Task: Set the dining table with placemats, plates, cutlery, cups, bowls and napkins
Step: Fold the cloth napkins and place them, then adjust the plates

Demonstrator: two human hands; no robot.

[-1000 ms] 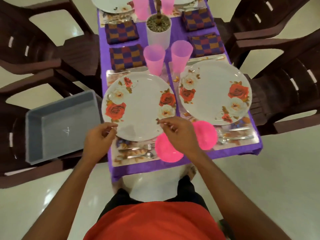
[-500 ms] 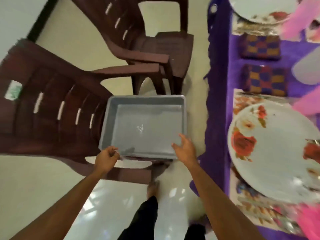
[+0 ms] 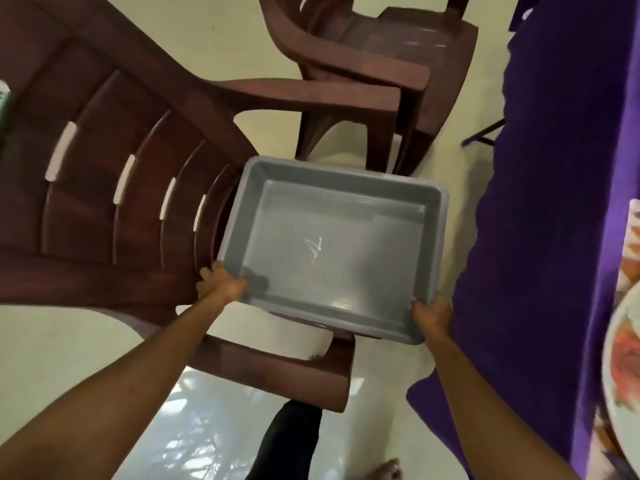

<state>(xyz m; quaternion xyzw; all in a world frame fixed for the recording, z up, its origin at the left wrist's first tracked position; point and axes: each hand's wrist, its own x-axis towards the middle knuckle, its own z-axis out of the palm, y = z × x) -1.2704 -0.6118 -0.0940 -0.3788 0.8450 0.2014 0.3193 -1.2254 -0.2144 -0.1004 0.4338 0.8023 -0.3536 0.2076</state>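
A grey plastic bin (image 3: 433, 237) with nothing inside sits over the seat of a brown plastic chair (image 3: 114, 188). My left hand (image 3: 221, 284) grips its near left corner. My right hand (image 3: 433, 315) grips its near right corner. At the far right edge, part of a white plate with red flowers (image 3: 623, 358) lies on a patterned placemat (image 3: 632, 244) on the table under a purple cloth (image 3: 554, 202).
A second brown chair (image 3: 381, 64) stands further back, close to the table. The floor is pale and glossy. My dark trouser leg (image 3: 287, 441) and a bare foot (image 3: 384, 471) show at the bottom.
I turned from the plates to the bin on the chair. Both hands, which were reaching for the bin's near edge half a second ago, now grip its near corners.
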